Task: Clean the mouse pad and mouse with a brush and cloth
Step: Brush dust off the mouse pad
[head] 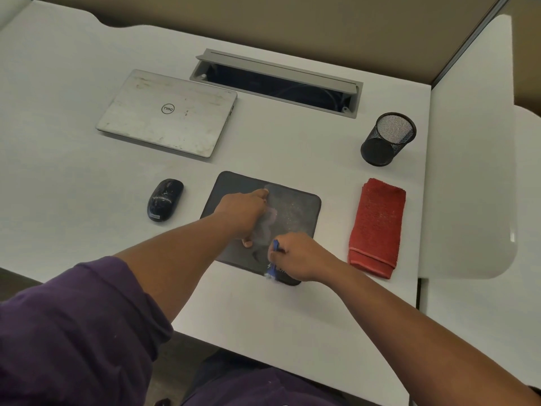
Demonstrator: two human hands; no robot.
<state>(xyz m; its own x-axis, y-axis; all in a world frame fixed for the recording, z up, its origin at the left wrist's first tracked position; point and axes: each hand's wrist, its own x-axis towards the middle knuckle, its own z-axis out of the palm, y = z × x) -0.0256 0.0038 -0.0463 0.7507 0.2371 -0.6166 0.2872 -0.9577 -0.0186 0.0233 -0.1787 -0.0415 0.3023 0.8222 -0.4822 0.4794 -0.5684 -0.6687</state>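
Pinning the pad (pixel 295 210) flat with spread fingers, the left hand (pixel 244 213) stops it sliding while the right hand (pixel 295 257) pinches the brush (pixel 275 259), sweeping its near edge.

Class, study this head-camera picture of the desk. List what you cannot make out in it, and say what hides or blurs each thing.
- Brush, head view: mostly covered by the right hand; its bristles are motion-blurred.
- Mouse pad print: covered by both hands; the left hand hides the middle.
- Label on the mouse: too small to read.
- Inside the mesh pen cup: too dark to tell.
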